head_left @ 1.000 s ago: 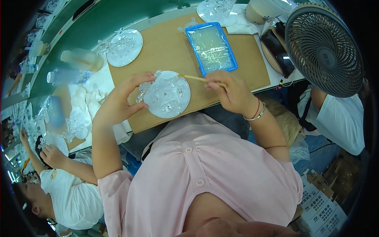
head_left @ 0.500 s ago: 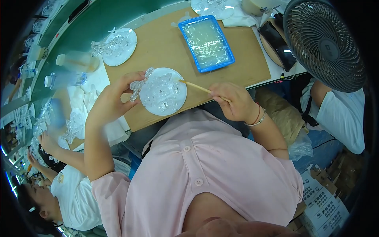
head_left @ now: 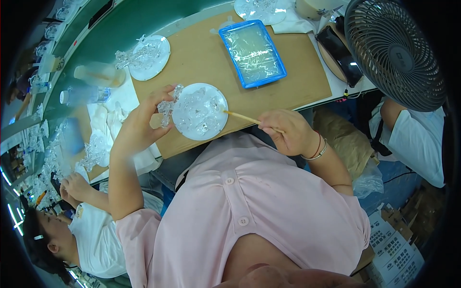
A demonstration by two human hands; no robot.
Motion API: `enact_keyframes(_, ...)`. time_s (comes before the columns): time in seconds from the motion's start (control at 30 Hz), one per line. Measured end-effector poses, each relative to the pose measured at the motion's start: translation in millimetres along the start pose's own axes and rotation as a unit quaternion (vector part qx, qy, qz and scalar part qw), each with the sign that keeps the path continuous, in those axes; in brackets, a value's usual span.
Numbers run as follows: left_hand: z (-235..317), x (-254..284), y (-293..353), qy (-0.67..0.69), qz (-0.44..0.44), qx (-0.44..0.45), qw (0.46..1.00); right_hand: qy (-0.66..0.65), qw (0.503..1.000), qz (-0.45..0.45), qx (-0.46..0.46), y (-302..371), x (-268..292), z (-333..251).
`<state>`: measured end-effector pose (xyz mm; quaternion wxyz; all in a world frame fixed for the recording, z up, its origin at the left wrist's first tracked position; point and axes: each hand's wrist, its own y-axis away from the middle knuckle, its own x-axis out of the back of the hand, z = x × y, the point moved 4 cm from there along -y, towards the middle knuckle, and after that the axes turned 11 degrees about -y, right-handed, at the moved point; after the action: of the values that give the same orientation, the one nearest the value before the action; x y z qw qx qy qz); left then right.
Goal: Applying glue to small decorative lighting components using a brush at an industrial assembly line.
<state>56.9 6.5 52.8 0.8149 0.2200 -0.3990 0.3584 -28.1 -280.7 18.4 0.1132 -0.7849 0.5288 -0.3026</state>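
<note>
My left hand (head_left: 144, 117) is closed on a clear plastic piece with knobbly arms (head_left: 165, 106) at the left edge of a round white disc (head_left: 222, 126). A cluster of clear, shiny pieces (head_left: 198, 113) covers most of the disc's face. In my right hand (head_left: 289, 132) is a thin wooden stick (head_left: 244, 117), pinched near its rear end. The stick's tip meets the right side of the disc. Beyond the disc lies a shallow blue-rimmed tray (head_left: 233, 59) with a pale filling under a glossy, wrinkled surface.
Another white disc with clear pieces (head_left: 162, 55) lies at the far left. Bottles (head_left: 86, 95) and white gloves (head_left: 100, 120) stand and lie left of the brown board (head_left: 307, 72). A black fan (head_left: 394, 57) is at right. A co-worker in white (head_left: 96, 240) sits at left.
The stick's tip and my right hand have shifted slightly right and down. My left hand has moved slightly right. The co-worker's hands have drawn together.
</note>
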Motion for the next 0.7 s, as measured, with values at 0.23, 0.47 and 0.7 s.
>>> enact_keyframes(0.23,3.9,-3.8,4.2,-0.037,0.038,-0.002,0.999,0.037,0.999,-0.002,0.011,-10.7,-4.1,-0.4)
enact_keyframes(0.47,-4.1,-12.4,9.9,0.022,0.061,0.007,0.998,-0.006,0.999,-0.028,0.018,-12.0,-16.4,-1.4)
enact_keyframes(0.7,-6.0,-12.8,11.1,0.022,0.066,0.008,0.998,0.039,0.999,-0.002,-0.034,-9.8,-1.1,6.0)
